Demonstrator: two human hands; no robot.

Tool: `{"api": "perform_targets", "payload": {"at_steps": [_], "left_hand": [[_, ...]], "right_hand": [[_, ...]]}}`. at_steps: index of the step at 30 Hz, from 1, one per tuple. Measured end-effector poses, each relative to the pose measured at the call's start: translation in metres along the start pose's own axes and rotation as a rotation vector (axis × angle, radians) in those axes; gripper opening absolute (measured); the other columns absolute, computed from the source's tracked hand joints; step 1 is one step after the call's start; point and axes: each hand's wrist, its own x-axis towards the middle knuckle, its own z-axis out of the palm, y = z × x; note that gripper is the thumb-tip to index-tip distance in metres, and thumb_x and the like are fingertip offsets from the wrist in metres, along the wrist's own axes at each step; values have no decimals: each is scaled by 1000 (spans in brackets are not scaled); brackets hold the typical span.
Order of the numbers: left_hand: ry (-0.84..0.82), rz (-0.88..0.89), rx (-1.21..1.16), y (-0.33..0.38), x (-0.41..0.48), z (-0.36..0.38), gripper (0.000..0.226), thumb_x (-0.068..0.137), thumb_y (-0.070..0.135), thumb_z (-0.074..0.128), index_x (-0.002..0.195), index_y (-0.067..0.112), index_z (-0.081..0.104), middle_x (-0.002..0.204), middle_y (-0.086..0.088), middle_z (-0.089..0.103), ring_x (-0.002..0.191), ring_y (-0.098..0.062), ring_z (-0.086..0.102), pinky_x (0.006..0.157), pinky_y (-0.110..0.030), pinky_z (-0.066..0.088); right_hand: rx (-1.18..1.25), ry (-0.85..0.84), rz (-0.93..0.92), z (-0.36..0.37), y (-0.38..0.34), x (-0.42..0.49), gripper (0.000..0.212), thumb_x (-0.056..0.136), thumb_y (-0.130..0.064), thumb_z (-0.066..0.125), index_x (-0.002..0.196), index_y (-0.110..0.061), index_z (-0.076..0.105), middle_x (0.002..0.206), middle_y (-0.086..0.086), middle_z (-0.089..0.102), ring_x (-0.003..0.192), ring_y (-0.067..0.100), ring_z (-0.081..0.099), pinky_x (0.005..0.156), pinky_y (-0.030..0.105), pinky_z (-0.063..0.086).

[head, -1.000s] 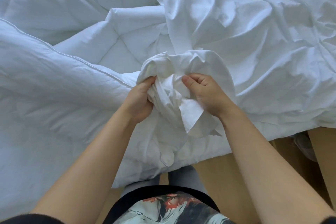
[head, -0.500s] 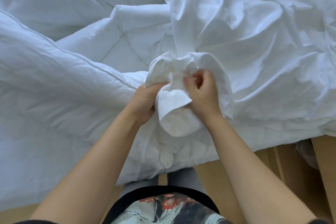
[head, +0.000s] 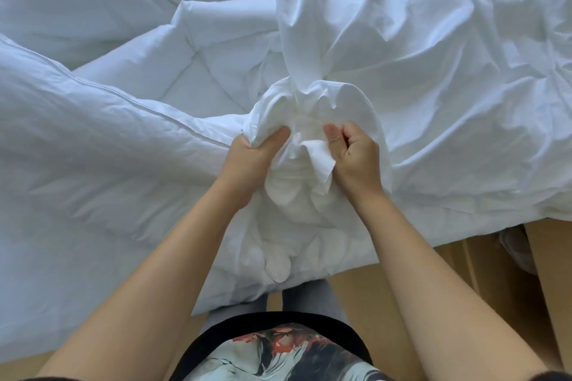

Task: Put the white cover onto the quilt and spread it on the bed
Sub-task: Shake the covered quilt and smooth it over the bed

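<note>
One white cover [head: 418, 49] lies crumpled across the right of the one quilt [head: 108, 170]. Two hands meet at its bunched end. The left hand [head: 247, 161] and right hand [head: 357, 158] each have fingers clamped on that fabric, above the wooden floor [head: 371, 303].

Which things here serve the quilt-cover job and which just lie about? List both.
For the job: white cover, its bunched end gripped by the left hand and right hand; quilt.
Lying about: wooden floor; grey object at the right edge, unidentifiable.
</note>
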Motion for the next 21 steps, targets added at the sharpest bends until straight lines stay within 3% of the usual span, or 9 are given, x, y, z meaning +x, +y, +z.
{"api": "perform_targets", "payload": {"at_steps": [3, 5, 9, 11, 14, 18, 21], "left_hand": [[-92, 32, -14, -3, 1, -3, 36, 61, 27, 82, 93, 15, 70, 89, 1, 74, 88, -16, 70, 73, -28, 56], [-159, 43, 35, -4, 3, -7, 40, 55, 18, 84, 93, 15, 70, 90, 1, 74, 89, -17, 70, 76, -30, 57], [-194, 58, 138, -3, 4, -15, 40, 60, 13, 78, 98, 16, 69, 94, 0, 74, 92, -17, 70, 81, -35, 57], [-188, 95, 221, -2, 1, -15, 37, 64, 17, 76, 100, 19, 68, 97, 1, 73, 93, -14, 69, 83, -36, 57], [-150, 140, 307, 0, -8, -18, 31, 65, 22, 74, 96, 27, 67, 94, 5, 73, 92, -10, 68, 81, -35, 56], [-29, 184, 202, -1, -38, -22, 40, 59, 23, 80, 97, 25, 67, 94, 9, 73, 92, -8, 68, 78, -27, 56], [16, 177, 124, -11, -60, -23, 40, 59, 19, 79, 96, 29, 67, 94, 11, 73, 92, -8, 68, 75, -25, 56]], "right_hand": [[-79, -10, 96, -9, 10, 15, 47, 93, -30, 58, 59, -20, 28, 53, -7, 32, 49, 8, 30, 54, 28, 27], [-102, -36, 109, -6, 9, 12, 43, 92, -30, 59, 62, -20, 31, 57, -6, 37, 52, 9, 33, 58, 30, 32], [147, -18, 92, -1, -3, -11, 20, 94, -15, 55, 79, -24, 45, 75, -10, 52, 67, -1, 50, 67, 14, 42], [387, -123, 229, 1, -7, -21, 16, 97, -10, 47, 91, -22, 55, 88, -9, 60, 77, -5, 56, 75, 14, 46], [551, -257, 364, -1, -11, -23, 22, 98, -10, 43, 99, -21, 63, 94, -8, 66, 82, -1, 62, 72, 15, 50], [538, -435, 292, -7, -20, -14, 28, 97, -12, 42, 112, -17, 65, 113, -3, 67, 103, 7, 63, 85, 20, 52], [409, -609, 253, -10, -24, -10, 33, 92, -6, 49, 102, -30, 68, 106, -13, 69, 100, 3, 64, 82, 19, 52]]}}
